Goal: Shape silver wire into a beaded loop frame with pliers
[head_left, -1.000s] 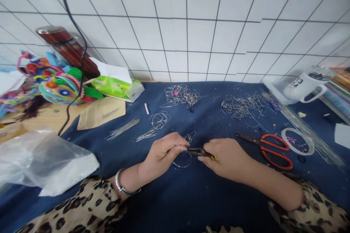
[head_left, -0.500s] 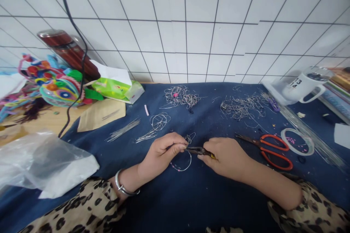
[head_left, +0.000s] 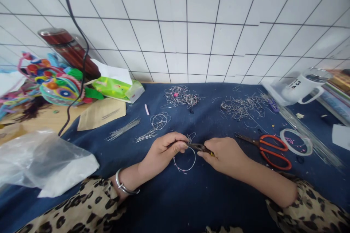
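Observation:
Between the thumb and fingers of my left hand a thin wire loop is pinched; it hangs below the fingertips and carries a few small pink beads. My right hand is wrapped around a pair of pliers with dark jaws and a bit of yellow on the handle. The jaw tips reach the wire at my left fingertips; their exact grip is hidden there. Just behind the pliers lies a small coil of wire on the dark blue cloth.
Orange-handled scissors and a round dish of pink beads lie at right. Tangled wire, a wire coil and straight wires lie beyond my hands. A mug stands back right, a plastic bag left.
The beaded loop has swung slightly to the right and shows more of its lower part. The pliers have tilted a little. Both hands stay almost in place.

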Demonstrator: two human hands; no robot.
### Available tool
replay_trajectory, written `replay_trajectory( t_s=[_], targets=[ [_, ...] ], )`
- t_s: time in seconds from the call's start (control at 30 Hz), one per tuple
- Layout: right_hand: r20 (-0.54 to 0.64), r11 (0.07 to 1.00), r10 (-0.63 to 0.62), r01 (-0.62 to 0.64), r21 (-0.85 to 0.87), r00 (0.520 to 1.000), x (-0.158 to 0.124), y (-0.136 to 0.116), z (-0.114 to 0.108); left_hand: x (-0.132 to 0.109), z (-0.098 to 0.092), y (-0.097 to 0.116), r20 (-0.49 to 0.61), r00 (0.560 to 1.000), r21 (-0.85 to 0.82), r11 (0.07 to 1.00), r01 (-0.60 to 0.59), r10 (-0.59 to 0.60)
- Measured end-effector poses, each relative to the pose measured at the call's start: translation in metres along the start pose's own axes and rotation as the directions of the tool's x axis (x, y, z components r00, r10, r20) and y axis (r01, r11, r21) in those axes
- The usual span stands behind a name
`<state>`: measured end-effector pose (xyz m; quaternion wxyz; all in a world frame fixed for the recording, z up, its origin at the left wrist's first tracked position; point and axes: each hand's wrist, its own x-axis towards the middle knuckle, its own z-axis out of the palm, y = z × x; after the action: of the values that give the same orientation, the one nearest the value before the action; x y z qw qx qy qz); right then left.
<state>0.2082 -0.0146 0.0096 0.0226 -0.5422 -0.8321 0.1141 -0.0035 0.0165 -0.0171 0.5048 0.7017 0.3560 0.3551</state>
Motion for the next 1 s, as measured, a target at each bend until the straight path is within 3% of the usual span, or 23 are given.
replay_trajectory(
  t_s=[0.17, 0.3, 0.4, 0.53, 0.73, 1.0],
  targets=[
    [-0.051, 1.0, 0.025, -0.025, -0.005, 0.998, 0.001, 0.004, 0.003, 0.004, -0.001, 0.003, 0.118, 0.987, -0.073, 0.99, 0.121, -0.112],
    [-0.081, 1.0, 0.021, -0.02, 0.018, 0.996, 0.001, 0.004, 0.008, 0.006, 0.0, 0.001, 0.127, 0.975, -0.186, 0.961, 0.206, -0.185],
    [-0.109, 1.0, 0.019, -0.016, 0.027, 0.994, 0.002, 0.003, 0.011, 0.006, 0.001, 0.0, 0.123, 0.961, -0.33, 0.903, 0.274, -0.246],
    [-0.142, 1.0, 0.007, -0.003, 0.03, 0.99, 0.002, 0.002, 0.014, 0.004, 0.002, 0.0, 0.201, 0.924, -0.445, 0.811, 0.381, -0.325],
    [-0.161, 0.999, -0.003, 0.009, 0.035, 0.987, 0.003, 0.003, 0.016, 0.002, 0.003, 0.0, 0.193, 0.928, -0.437, 0.819, 0.373, -0.32],
    [-0.116, 0.999, -0.036, 0.038, 0.013, 0.993, 0.004, 0.01, 0.012, 0.001, 0.002, -0.001, 0.127, 0.963, -0.234, 0.936, 0.262, -0.238]
  ],
)
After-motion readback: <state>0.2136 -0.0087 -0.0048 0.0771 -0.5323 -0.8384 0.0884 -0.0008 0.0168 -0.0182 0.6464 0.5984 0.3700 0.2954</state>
